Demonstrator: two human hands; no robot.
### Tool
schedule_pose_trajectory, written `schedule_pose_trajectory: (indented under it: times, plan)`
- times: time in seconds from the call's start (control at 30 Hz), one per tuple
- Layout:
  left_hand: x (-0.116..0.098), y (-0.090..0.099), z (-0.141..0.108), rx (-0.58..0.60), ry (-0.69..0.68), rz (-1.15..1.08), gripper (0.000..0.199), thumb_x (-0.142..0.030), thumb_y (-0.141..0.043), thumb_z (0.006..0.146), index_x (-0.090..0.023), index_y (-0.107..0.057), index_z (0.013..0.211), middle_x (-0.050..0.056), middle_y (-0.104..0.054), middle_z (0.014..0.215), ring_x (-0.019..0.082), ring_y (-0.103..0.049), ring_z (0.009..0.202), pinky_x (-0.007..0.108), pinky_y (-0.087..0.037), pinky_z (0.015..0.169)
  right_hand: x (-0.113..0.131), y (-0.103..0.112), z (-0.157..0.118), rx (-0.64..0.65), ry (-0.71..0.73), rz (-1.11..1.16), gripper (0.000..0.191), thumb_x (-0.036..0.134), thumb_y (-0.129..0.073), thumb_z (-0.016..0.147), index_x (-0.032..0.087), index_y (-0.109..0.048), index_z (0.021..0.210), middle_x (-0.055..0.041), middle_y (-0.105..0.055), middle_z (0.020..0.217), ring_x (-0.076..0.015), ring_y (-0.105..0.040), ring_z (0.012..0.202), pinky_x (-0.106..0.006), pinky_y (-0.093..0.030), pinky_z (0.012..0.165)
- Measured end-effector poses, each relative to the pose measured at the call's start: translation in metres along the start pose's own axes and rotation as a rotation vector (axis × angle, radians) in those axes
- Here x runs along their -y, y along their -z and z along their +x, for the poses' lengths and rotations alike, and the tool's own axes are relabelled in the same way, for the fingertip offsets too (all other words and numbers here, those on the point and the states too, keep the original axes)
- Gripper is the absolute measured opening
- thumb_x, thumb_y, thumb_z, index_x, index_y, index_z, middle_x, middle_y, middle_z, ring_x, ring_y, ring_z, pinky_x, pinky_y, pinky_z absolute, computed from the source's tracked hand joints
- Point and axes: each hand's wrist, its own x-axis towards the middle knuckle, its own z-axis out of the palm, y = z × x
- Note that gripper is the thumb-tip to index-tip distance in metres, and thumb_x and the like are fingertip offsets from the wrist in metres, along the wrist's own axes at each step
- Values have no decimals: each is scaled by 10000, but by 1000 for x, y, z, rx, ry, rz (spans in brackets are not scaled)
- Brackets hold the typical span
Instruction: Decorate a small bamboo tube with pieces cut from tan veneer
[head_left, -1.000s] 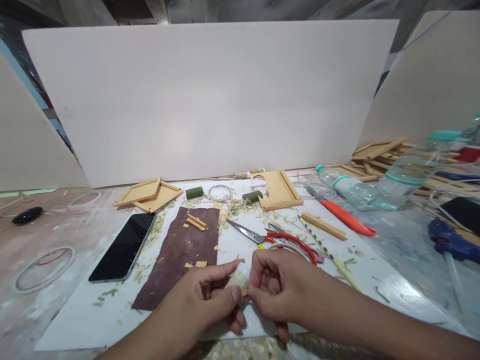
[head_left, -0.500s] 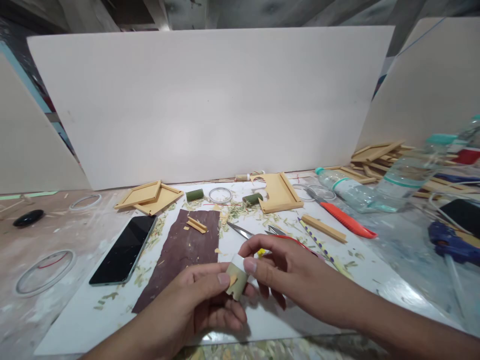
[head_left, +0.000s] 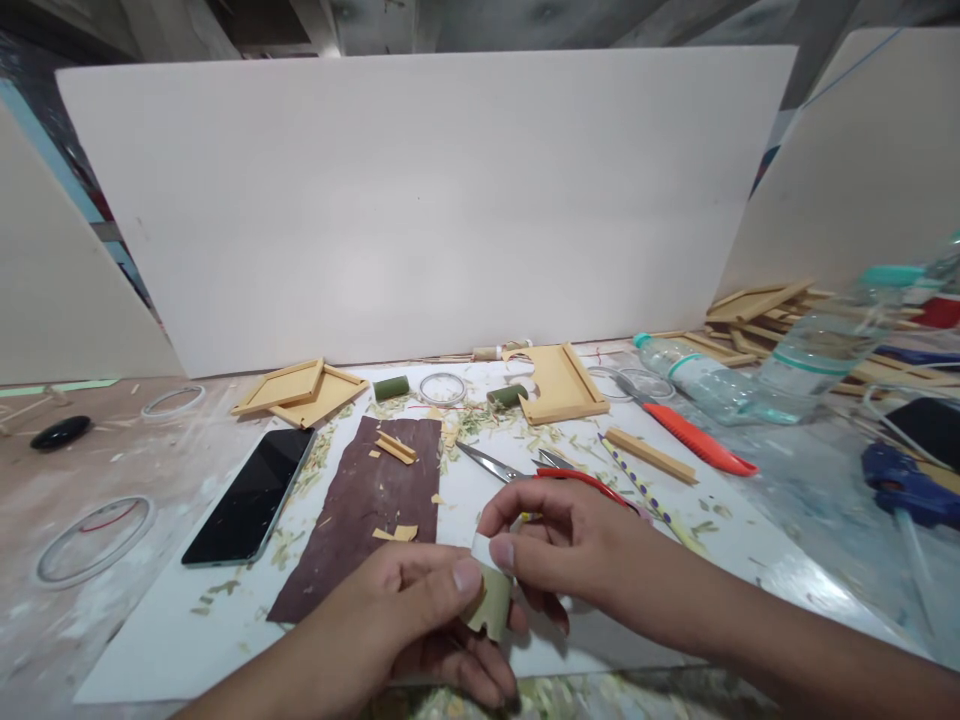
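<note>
Between both hands is a short pale-green tube (head_left: pixel 493 600) with a white band (head_left: pixel 482 549) round its upper end and a notched lower edge. My left hand (head_left: pixel 431 610) grips its side with thumb and fingers. With thumb and forefinger my right hand (head_left: pixel 559 550) pinches the white band. Just beyond the right hand lie scissors (head_left: pixel 499 464) with red handles, partly hidden by it. A dark brown sheet (head_left: pixel 352 510) lies left of the tube, with small yellow scraps (head_left: pixel 397 533) on it.
A phone (head_left: pixel 247 497) lies at left. Green rolls (head_left: pixel 391 387), a cut yellow panel (head_left: pixel 562 388) and a red-handled knife (head_left: pixel 697 437) lie farther back. Plastic bottles (head_left: pixel 814 350) and a blue glue gun (head_left: pixel 907 485) stand or lie right. A white board (head_left: pixel 420 200) rises behind.
Both hands and the tube have shifted slightly right and down, the left thumb now higher on the tube. The yellow piece by the left thumb is mostly out of sight; yellow scraps show on the brown sheet.
</note>
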Motion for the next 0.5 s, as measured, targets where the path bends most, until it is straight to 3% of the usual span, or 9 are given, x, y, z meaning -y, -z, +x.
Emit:
schedule_pose_trajectory:
  times: [0.17, 0.4, 0.5]
  plan:
    - [0, -1, 1, -18, 29, 58, 395, -486, -721, 909, -99, -769, 970, 116, -736, 811, 166, -718, 727, 256, -572, 746, -2, -1, 2, 6, 8, 56, 163, 339, -690, 927, 187, -632, 935, -6, -724, 665, -136, -654, 616, -235, -507, 629]
    - [-4, -3, 0, -71, 17, 112, 360, -446, -724, 919, -100, -792, 993, 84, -725, 802, 122, -681, 682, 222, -546, 746, -5, 0, 1, 10, 29, 89, 192, 358, -727, 910, 190, -647, 955, 3, -724, 692, -156, -700, 679, -261, -530, 691]
    - [-5, -4, 0, -42, 2, 84, 370, -450, -697, 934, -95, -793, 980, 109, -731, 874, 143, -694, 715, 235, -553, 748, -5, 0, 2, 22, 23, 111, 206, 385, -720, 914, 197, -643, 946, 3, -735, 690, -151, -696, 659, -256, -527, 677]
